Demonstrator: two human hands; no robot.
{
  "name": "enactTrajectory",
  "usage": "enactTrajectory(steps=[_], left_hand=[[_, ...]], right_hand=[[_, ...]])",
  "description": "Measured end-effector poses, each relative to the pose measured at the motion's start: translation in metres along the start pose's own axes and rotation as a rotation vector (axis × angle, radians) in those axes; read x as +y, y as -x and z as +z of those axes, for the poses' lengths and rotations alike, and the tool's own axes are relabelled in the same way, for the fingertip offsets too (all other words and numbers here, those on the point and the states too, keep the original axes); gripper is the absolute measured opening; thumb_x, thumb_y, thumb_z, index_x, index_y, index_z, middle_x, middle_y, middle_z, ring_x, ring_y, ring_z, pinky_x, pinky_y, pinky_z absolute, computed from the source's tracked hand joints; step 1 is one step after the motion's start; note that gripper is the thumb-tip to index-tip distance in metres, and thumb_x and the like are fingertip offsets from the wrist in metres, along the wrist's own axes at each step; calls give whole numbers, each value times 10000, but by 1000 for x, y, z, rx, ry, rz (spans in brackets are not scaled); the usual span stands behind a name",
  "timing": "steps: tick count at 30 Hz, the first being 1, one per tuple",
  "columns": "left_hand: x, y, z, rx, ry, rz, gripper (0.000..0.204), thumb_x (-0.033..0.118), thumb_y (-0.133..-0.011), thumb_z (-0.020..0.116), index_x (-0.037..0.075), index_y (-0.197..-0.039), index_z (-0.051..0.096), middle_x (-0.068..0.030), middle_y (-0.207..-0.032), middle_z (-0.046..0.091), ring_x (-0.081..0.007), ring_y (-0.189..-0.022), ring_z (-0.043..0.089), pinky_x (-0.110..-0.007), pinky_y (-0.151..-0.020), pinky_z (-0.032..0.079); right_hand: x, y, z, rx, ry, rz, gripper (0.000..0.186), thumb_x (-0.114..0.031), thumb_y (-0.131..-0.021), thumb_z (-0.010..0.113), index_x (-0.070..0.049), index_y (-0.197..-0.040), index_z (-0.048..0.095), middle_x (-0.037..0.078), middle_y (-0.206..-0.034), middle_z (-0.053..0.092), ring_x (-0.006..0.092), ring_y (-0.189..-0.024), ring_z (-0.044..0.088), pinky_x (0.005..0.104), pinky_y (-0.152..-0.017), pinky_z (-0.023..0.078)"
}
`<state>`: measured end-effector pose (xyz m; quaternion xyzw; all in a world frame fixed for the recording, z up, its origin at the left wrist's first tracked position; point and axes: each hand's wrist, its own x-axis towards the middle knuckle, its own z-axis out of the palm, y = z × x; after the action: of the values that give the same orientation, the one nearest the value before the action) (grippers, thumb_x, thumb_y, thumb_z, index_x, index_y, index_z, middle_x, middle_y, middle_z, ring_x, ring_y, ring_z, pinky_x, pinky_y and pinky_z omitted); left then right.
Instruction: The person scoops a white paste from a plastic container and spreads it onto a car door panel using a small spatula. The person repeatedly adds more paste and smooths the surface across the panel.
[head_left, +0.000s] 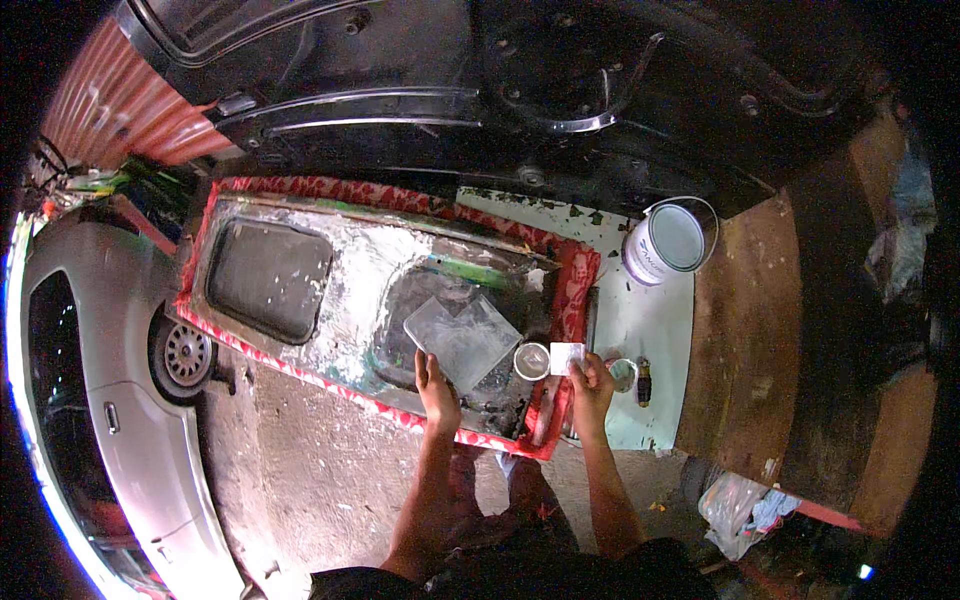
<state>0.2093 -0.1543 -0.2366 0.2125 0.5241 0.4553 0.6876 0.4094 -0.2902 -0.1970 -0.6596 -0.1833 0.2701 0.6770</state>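
Rests the left hand (pixel 438 400) at the lower left edge of a translucent grey sheet (pixel 460 345), with fingers extended; cannot tell whether gripping it or only steadying it. Pinches a small white square (pixel 566 358) between the thumb and fingers of the right hand (pixel 592 398), just beside a round tub (pixel 532 361) with pale contents. Holds both sheet and square over the right end of a long panel (pixel 370 355), bordered all round by red-and-white patterned cloth (pixel 575 290).

Looks partway along, as far as can be judged. Shows a thick white coating (pixel 365 270) across the middle, ragged at the edges and uneven. Leaves the left recess (pixel 265 280) mostly dark, and the right recess (pixel 510 300) largely uncoated where not hidden by the sheet. Seems to need more covering there, plus smoothing of the rough middle; cannot tell how much coating is meant.

Has to the right, on a pale counter (pixel 640 320), a second round container (pixel 623 375) near a dark-handled tool (pixel 644 384), and farther back a lidded pail (pixel 676 240). Includes a silver car (pixel 110 300) off to the left and, beyond the panel, a large black vehicle part (pixel 400 60).
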Motion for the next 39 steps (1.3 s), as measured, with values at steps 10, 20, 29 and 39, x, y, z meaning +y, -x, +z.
enactTrajectory(steps=[10,20,29,39], left_hand=[[-5,35,41,43,-854,821,566,47,-909,575,-17,-1436,378,-252,-1404,418,-402,-1291,434,-445,-1115,313],[-108,104,149,-774,-916,738,539,-78,-760,613,19,-1282,522,-231,-1190,576,-431,-1104,555,-470,-923,463],[-181,94,156,-828,-1052,578,901,-14,-683,761,51,-1469,324,-208,-1387,477,-406,-1273,484,-442,-1082,425],[-155,116,167,-772,-908,508,754,53,-612,874,52,-1272,510,-174,-1239,575,-373,-1172,565,-434,-981,487]], right_hand=[[-1,-15,-46,98,-17,37,235,-67,-905,691,15,-1119,641,58,-1041,690,129,-955,625,274,-853,489],[14,-5,-146,343,-20,49,300,-113,-894,704,10,-1160,639,35,-995,672,111,-857,597,280,-775,472],[35,-6,-180,360,13,86,232,-44,-870,709,21,-1082,643,17,-956,641,102,-885,573,267,-799,473],[-9,-2,-156,298,283,11,298,-22,-828,743,1,-1091,604,50,-822,645,98,-660,569,274,-616,503]])
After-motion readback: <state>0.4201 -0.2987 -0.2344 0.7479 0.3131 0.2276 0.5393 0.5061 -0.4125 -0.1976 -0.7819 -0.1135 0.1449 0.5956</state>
